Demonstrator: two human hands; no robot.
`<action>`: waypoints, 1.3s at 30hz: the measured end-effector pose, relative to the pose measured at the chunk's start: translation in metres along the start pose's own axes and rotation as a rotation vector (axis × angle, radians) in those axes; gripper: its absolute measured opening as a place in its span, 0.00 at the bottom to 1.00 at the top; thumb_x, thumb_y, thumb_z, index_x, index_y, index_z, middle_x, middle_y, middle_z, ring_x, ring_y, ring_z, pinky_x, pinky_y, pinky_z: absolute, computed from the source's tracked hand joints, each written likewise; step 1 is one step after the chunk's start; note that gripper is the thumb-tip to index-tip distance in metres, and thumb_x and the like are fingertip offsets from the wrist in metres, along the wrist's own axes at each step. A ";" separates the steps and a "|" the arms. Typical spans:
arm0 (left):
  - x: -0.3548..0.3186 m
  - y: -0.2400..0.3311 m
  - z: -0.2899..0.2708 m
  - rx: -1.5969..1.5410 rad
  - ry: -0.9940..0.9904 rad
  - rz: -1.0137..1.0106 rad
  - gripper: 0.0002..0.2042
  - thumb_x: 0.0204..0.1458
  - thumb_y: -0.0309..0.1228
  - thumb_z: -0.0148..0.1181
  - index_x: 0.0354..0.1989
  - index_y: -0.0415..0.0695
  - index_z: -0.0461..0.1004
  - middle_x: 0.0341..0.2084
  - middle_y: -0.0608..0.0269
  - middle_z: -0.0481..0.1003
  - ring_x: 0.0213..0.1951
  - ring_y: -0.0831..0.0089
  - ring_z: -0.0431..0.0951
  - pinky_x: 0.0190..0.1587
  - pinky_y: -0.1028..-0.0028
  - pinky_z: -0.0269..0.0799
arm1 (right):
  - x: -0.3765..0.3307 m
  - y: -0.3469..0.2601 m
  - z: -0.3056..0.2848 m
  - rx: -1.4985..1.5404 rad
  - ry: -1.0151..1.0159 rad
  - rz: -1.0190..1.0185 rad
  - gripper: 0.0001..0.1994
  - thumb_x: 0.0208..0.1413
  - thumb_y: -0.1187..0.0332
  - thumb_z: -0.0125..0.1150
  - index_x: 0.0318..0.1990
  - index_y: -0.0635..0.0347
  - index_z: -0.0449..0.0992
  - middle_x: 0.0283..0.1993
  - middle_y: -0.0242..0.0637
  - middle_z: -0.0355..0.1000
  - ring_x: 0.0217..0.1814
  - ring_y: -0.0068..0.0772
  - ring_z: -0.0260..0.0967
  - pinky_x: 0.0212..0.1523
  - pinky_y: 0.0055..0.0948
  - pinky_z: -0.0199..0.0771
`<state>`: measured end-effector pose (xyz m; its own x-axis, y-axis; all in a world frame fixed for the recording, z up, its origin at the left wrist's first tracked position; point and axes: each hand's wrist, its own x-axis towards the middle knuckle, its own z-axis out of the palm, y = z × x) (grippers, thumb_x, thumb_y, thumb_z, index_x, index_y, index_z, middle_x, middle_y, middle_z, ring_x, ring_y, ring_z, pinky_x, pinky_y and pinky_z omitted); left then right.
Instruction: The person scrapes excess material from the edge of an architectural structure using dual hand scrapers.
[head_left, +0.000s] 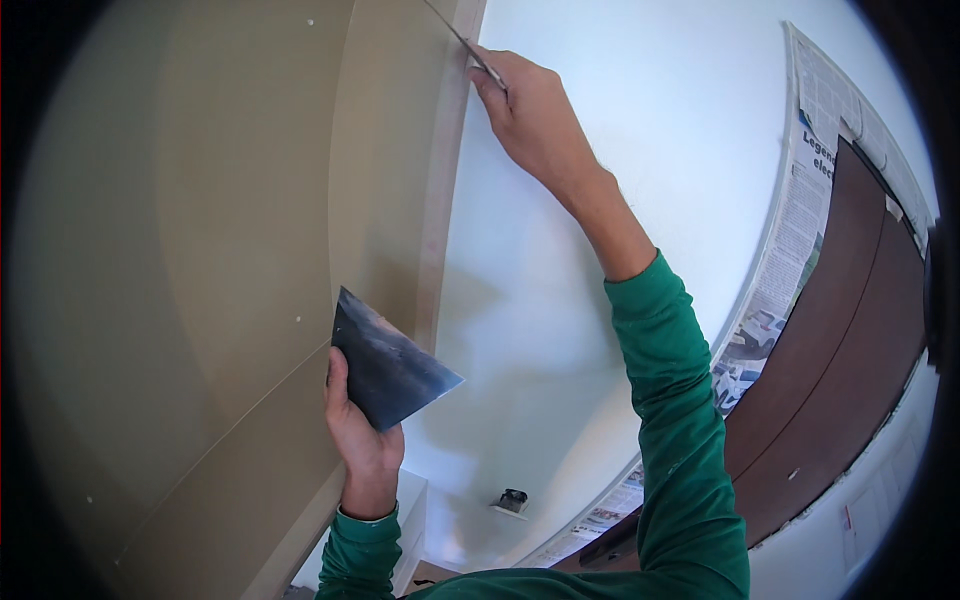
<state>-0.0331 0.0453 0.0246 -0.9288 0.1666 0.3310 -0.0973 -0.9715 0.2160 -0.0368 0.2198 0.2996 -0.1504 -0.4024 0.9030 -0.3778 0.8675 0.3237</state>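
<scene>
My left hand (367, 440) is closed on a putty knife (388, 368), whose wide, dark metal blade is turned upward with light smears across it. My right hand (538, 118) is raised high and grips a second thin-bladed putty knife (456, 35), seen nearly edge-on. That blade reaches up and left over the beige board surface (240, 180), close to where it meets the white wall (600, 80); whether it touches cannot be made out. Both handles are mostly hidden by my fingers.
A pale strip (440, 220) runs along the seam between board and wall. To the right, newspaper (795, 235) is stuck around a brown door (830, 330). A small opening with a dark fitting (512, 500) sits low in the white wall. Small white spots dot the board.
</scene>
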 end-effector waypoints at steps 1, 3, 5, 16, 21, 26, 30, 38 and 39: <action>0.001 0.000 0.000 0.001 -0.002 -0.010 0.19 0.67 0.41 0.52 0.59 0.40 0.69 0.51 0.59 0.76 0.51 0.68 0.77 0.56 0.66 0.73 | -0.002 0.000 -0.001 -0.001 0.002 -0.014 0.14 0.61 0.74 0.55 0.51 0.73 0.75 0.44 0.57 0.76 0.45 0.59 0.73 0.48 0.48 0.73; 0.002 -0.001 0.003 -0.004 -0.010 -0.025 0.19 0.67 0.41 0.51 0.59 0.40 0.69 0.51 0.59 0.76 0.51 0.67 0.77 0.57 0.66 0.73 | -0.007 -0.001 -0.008 -0.039 -0.011 -0.013 0.14 0.60 0.75 0.55 0.52 0.72 0.76 0.42 0.56 0.76 0.45 0.58 0.72 0.49 0.47 0.73; 0.001 0.001 0.005 -0.007 -0.020 -0.017 0.19 0.67 0.41 0.50 0.59 0.40 0.69 0.51 0.58 0.76 0.51 0.66 0.77 0.57 0.66 0.73 | -0.013 -0.010 -0.020 -0.042 -0.011 -0.002 0.15 0.59 0.76 0.56 0.52 0.70 0.76 0.42 0.55 0.76 0.45 0.57 0.72 0.49 0.46 0.73; -0.013 -0.008 0.016 -0.156 -0.230 -0.617 0.22 0.67 0.44 0.48 0.60 0.39 0.70 0.54 0.53 0.76 0.54 0.60 0.77 0.60 0.59 0.71 | -0.144 -0.100 -0.089 0.302 -0.436 -0.495 0.28 0.53 0.72 0.55 0.65 0.50 0.71 0.64 0.41 0.67 0.61 0.47 0.68 0.59 0.41 0.72; -0.029 -0.002 0.037 -0.070 -0.188 -0.469 0.22 0.67 0.43 0.49 0.61 0.40 0.69 0.55 0.53 0.75 0.55 0.60 0.76 0.60 0.60 0.71 | -0.148 -0.083 -0.105 0.021 -0.566 -0.522 0.33 0.50 0.69 0.56 0.68 0.47 0.66 0.67 0.39 0.63 0.64 0.45 0.63 0.55 0.42 0.71; -0.039 0.023 0.026 -0.249 -0.216 -0.205 0.16 0.68 0.37 0.49 0.55 0.38 0.72 0.47 0.54 0.79 0.47 0.66 0.82 0.39 0.74 0.82 | -0.143 -0.050 -0.093 -0.072 -0.547 -0.421 0.33 0.49 0.72 0.59 0.67 0.49 0.67 0.64 0.39 0.66 0.58 0.42 0.67 0.54 0.39 0.70; -0.049 0.042 0.063 -0.115 -0.010 0.066 0.15 0.67 0.35 0.51 0.54 0.38 0.72 0.44 0.55 0.80 0.41 0.70 0.83 0.31 0.80 0.81 | -0.122 -0.024 -0.074 0.408 -0.518 0.448 0.18 0.65 0.70 0.52 0.62 0.57 0.69 0.58 0.39 0.72 0.55 0.32 0.70 0.56 0.37 0.70; -0.025 0.050 0.003 0.119 -0.063 0.127 0.15 0.66 0.37 0.53 0.54 0.41 0.73 0.47 0.59 0.78 0.49 0.67 0.79 0.54 0.65 0.75 | -0.068 -0.033 0.009 1.787 0.307 0.979 0.15 0.70 0.62 0.49 0.57 0.61 0.68 0.53 0.33 0.72 0.55 0.31 0.71 0.60 0.37 0.70; -0.026 0.051 0.005 0.138 -0.033 0.134 0.15 0.66 0.37 0.53 0.54 0.41 0.73 0.47 0.59 0.78 0.48 0.67 0.79 0.54 0.65 0.75 | -0.064 -0.036 0.014 1.802 0.366 0.990 0.15 0.70 0.62 0.49 0.57 0.61 0.68 0.53 0.34 0.71 0.56 0.31 0.70 0.60 0.38 0.70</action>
<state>-0.0127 -0.0074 0.0313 -0.9178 0.0446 0.3944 0.0788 -0.9534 0.2911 -0.0260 0.2104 0.2261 -0.7533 0.1706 0.6352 -0.6013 -0.5699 -0.5600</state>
